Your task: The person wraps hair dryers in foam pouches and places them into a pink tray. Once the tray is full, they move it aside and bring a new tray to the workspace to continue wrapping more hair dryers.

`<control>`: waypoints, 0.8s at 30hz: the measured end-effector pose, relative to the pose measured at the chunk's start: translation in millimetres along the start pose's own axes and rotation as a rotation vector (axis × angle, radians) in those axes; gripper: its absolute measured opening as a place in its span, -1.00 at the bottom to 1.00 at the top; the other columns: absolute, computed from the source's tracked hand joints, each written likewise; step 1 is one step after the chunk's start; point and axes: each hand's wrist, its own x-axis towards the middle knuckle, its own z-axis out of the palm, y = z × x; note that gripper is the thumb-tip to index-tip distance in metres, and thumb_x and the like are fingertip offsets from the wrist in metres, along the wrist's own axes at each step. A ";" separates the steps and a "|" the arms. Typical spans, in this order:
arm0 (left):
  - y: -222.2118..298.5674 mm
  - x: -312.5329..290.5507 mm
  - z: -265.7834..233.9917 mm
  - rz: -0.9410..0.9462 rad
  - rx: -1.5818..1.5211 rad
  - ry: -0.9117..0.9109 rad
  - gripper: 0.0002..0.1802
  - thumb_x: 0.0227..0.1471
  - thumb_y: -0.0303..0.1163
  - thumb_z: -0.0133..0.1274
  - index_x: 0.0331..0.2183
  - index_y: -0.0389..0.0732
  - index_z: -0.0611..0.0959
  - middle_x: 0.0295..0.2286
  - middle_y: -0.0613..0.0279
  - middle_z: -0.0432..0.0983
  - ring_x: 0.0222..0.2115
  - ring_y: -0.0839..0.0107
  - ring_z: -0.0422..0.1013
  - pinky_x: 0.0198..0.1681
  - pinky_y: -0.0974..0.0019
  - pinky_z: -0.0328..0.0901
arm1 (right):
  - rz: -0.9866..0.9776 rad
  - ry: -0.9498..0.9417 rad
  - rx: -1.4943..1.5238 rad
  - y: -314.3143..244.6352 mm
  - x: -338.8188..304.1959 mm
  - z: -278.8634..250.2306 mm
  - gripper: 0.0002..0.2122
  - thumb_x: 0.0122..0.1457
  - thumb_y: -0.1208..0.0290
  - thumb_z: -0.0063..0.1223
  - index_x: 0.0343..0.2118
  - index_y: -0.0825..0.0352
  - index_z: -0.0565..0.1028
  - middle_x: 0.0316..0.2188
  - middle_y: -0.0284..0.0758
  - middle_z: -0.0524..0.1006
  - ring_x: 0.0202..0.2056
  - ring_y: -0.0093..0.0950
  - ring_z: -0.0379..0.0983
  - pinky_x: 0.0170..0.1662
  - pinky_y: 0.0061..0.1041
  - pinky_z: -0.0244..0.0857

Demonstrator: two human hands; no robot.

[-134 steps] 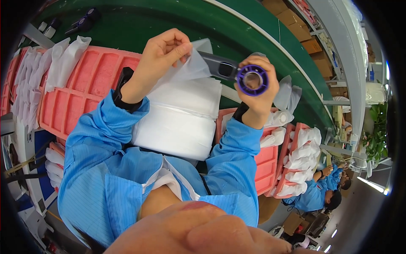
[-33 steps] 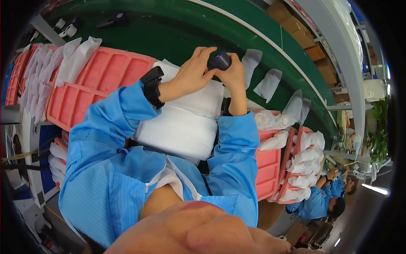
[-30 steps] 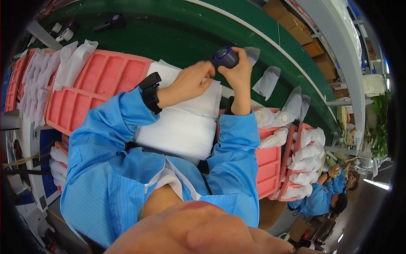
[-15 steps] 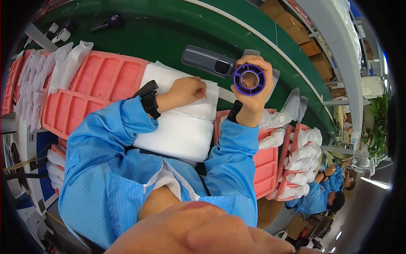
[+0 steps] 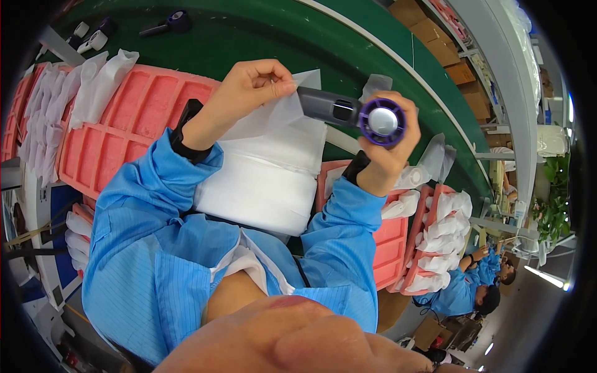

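Note:
My right hand (image 5: 401, 140) grips a handheld fan (image 5: 323, 104) by its round purple-rimmed head. The dark grey handle points to the left. My left hand (image 5: 258, 87) pinches the edge of a translucent white bag (image 5: 277, 115), lifting it off the stack. The handle's end meets the raised bag; whether it is inside the opening, I cannot tell. Below lies a thick stack of white bags (image 5: 258, 193) in front of my body.
Pink foam trays (image 5: 140, 102) stand left and right, several holding white-wrapped items (image 5: 444, 236). Along the green belt (image 5: 236, 37) lie more fans (image 5: 177, 22) at the far left. At the right, co-workers in blue (image 5: 460, 292) sit beyond a metal frame.
My left hand has moved up and away from the stack, lifting a bag by its edge. My right hand has shifted slightly right and nearer with the fan.

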 end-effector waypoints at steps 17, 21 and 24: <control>-2.6 -14.0 15.4 0.482 0.213 0.128 -0.93 0.01 -0.48 0.03 -0.39 -0.20 0.60 -0.44 0.30 0.47 -0.46 0.46 0.39 -0.37 0.43 0.26 | -0.260 -0.060 -0.535 23.5 -4.9 78.1 -0.33 -0.35 0.75 0.16 0.01 0.38 0.36 -0.20 -0.15 0.32 -0.19 -0.23 0.35 -0.15 -0.44 0.30; -2.8 -22.5 41.8 0.702 0.635 0.263 -0.86 -0.14 -0.56 0.06 -0.42 -0.22 0.63 -0.48 0.24 0.45 -0.48 0.38 0.39 -0.42 0.39 0.29 | -0.279 0.005 -0.594 27.9 -5.6 75.6 -0.35 -0.32 0.72 0.18 0.00 0.41 0.36 -0.20 -0.14 0.33 -0.18 -0.23 0.36 -0.14 -0.45 0.30; -13.5 -23.6 49.6 0.849 0.836 0.270 -0.71 -0.31 -0.62 0.08 -0.38 -0.19 0.63 -0.41 0.23 0.44 -0.47 0.30 0.40 -0.49 0.38 0.30 | -0.282 0.005 -0.597 31.8 -3.6 73.6 -0.39 -0.28 0.67 0.20 -0.01 0.43 0.35 -0.19 -0.15 0.34 -0.17 -0.26 0.36 -0.12 -0.46 0.29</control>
